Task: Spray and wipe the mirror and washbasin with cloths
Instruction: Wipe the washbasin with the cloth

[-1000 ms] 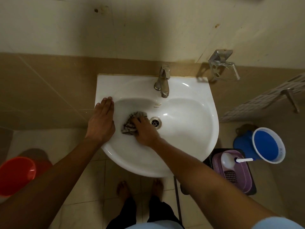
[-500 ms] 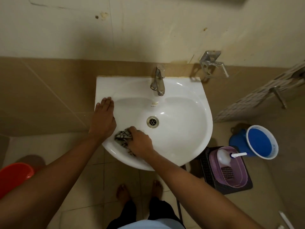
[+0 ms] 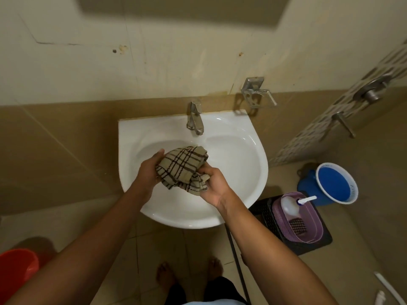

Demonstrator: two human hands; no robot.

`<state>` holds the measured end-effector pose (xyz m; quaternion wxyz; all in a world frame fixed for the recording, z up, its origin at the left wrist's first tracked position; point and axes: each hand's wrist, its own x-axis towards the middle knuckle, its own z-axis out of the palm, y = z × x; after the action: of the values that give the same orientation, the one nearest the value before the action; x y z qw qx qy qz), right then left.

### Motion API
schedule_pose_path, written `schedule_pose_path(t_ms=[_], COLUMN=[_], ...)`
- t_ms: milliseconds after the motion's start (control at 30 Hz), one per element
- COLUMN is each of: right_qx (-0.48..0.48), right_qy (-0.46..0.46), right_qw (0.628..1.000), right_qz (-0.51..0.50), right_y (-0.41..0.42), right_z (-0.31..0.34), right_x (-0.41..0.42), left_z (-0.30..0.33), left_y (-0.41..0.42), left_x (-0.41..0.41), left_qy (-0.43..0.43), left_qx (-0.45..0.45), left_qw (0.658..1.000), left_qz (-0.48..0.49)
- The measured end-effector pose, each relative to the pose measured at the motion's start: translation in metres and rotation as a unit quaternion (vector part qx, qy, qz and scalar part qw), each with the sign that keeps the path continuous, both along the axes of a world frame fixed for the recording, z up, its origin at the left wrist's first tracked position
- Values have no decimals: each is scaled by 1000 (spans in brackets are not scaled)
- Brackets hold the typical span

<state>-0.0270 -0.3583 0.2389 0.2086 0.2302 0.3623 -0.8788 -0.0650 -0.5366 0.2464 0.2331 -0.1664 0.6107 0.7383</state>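
Note:
A white washbasin [image 3: 240,150] hangs on the wall with a metal tap [image 3: 195,119] at its back. Above the bowl I hold a beige checked cloth [image 3: 182,167] in both hands. My left hand [image 3: 147,172] grips its left side and my right hand [image 3: 213,183] grips its lower right corner. The cloth is bunched and lifted off the basin, hiding the drain. The mirror's lower edge [image 3: 180,9] shows blurred at the top of the frame. A white spray bottle [image 3: 290,204] lies in a purple basket at the right.
A purple basket [image 3: 312,227] sits in a black crate [image 3: 271,214] on the floor at right, beside a blue bucket [image 3: 337,183]. An orange bucket [image 3: 15,276] stands at lower left. A metal holder [image 3: 255,91] juts from the wall. My bare feet [image 3: 165,276] are below the basin.
My right hand lifted the cloth out of the bowl. My left hand left the basin's rim and took hold of the cloth, which is now partly spread between both hands.

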Motion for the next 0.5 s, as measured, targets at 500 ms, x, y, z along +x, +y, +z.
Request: schedule_pose_path(t_ms=[500], right_qx=[47], right_qy=[70], right_qw=[989], right_qz=[-121], right_y=[106], right_z=[27], right_x=[51], left_z=[40], left_y=[109], left_x=[43], left_qy=[237], left_qx=[-122], left_qw=[962], left_qz=[-60])
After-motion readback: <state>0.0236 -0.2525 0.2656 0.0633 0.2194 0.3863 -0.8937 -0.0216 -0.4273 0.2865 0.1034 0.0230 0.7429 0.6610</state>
